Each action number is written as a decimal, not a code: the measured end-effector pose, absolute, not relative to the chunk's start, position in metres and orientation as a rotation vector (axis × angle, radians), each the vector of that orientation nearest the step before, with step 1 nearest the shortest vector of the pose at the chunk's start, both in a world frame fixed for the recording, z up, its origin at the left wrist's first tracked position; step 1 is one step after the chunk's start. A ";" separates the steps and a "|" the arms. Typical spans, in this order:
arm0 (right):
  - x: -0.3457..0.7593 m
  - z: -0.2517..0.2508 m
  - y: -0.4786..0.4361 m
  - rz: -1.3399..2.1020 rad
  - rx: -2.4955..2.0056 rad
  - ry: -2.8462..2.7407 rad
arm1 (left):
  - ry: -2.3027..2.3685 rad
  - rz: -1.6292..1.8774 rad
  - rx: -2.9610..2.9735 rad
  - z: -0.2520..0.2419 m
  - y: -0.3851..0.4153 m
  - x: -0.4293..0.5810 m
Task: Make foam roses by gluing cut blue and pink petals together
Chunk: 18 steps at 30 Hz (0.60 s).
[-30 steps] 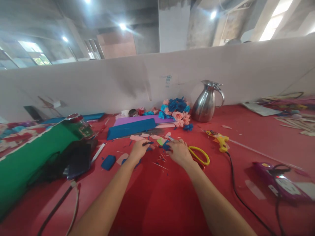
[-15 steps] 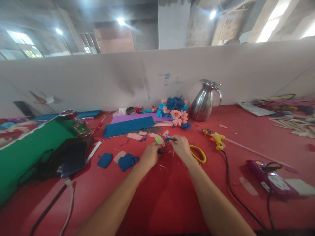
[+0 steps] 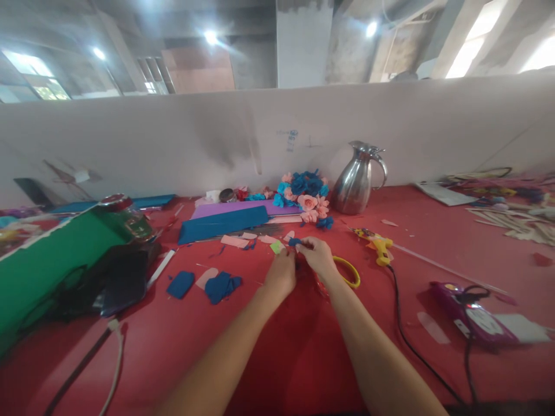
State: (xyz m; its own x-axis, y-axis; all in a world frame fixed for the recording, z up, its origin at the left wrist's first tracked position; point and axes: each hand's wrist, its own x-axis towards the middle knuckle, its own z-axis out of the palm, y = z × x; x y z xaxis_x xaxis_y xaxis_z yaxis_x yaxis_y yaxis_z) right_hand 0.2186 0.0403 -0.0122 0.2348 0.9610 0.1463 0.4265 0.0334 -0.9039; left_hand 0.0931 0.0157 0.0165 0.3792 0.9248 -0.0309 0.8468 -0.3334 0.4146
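Observation:
My left hand [image 3: 282,270] and my right hand [image 3: 318,256] meet over the red table [image 3: 277,346], fingers pinched together. A small blue paper piece [image 3: 295,242] shows at my right fingertips; both hands seem to pinch it. What else my left fingers hold is hidden. A small green scrap [image 3: 276,247] lies just beyond my left hand. Yellow-handled scissors [image 3: 350,274] lie right beside my right wrist. Loose blue paper pieces [image 3: 222,286] lie to the left of my left forearm.
A steel jug [image 3: 358,179], a bunch of blue and pink paper flowers [image 3: 306,194] and blue and purple sheets [image 3: 223,222] stand at the back. A yellow glue gun [image 3: 378,244] with black cord, a purple device [image 3: 470,315], a green roll [image 3: 47,260] and a black bag [image 3: 117,280] lie around.
My left hand has let go of the blue pieces on the left and moved right to join my right hand. Both hands now pinch together near the small blue piece.

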 end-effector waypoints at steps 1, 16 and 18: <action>0.218 -0.013 0.040 0.711 -1.552 -1.336 | 1.531 0.303 2.285 0.016 0.015 0.096; 0.220 -0.009 0.039 0.704 -1.565 -1.365 | 1.447 0.615 2.045 0.020 0.028 0.075; 0.220 -0.008 0.038 0.695 -1.579 -1.392 | 1.401 0.842 1.791 0.031 0.021 0.051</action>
State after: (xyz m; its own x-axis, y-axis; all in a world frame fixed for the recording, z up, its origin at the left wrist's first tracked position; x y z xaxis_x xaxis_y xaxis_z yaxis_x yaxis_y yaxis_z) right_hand 0.2200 0.0380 -0.0082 0.2107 0.9670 0.1436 0.4664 0.0297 -0.8841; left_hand 0.0511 0.0212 0.0314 0.2033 0.9766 0.0705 0.5203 -0.1688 0.8371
